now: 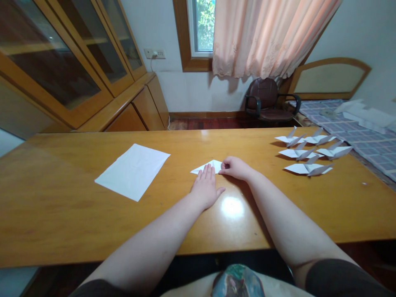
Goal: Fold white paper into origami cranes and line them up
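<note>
Leftmost, a flat white paper sheet (133,171) lies on the glossy wooden table (62,206). Mid-frame, a small white folded paper triangle (211,166) lies flat; the left hand (206,187) presses it, fingers together, while the right hand (235,167) pinches its right corner. Folded white paper cranes (309,154) sit far right.

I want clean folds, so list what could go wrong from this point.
1. The left hand lies flat on the folded paper on a glossy table; the paper may slide and skew the crease.
2. The right hand pinches only one edge, so layers may misalign.
</note>
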Available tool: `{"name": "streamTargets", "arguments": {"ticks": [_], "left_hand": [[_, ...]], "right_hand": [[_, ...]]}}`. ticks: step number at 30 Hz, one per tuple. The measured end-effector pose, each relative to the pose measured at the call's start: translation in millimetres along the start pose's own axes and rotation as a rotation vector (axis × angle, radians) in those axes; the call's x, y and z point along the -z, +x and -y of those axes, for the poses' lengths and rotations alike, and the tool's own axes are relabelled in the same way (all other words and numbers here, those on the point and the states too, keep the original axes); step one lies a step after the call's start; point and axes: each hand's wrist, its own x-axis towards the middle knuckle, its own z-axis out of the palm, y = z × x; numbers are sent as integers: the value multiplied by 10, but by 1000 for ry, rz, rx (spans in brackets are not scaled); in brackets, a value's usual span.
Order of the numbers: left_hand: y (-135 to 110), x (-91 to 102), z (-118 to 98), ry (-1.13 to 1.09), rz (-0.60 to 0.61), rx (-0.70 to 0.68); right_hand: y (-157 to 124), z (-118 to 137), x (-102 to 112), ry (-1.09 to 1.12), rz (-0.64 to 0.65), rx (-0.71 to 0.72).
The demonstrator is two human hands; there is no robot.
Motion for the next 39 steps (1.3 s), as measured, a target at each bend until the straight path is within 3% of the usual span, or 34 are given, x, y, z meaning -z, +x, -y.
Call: {"name": "streamTargets", "arguments": {"ticks": [4,14,23,29,39], "left_hand": [[3,-6,4,-4,-3,3],[-16,51,-15,-18,17,8],[-22,3,24,-5,-23,-5],[-107,40,-50,31,-70,-124],[-215,246,-148,73,-41,102]], "right_hand": [[-1,37,-16,-10,-12,-36],[-14,74,92,-185,34,-344],[-34,-58,226,-210,140,-222],[-35,-68,235,-207,151,-179],[-46,-76,220,-159,138,-202]]}}
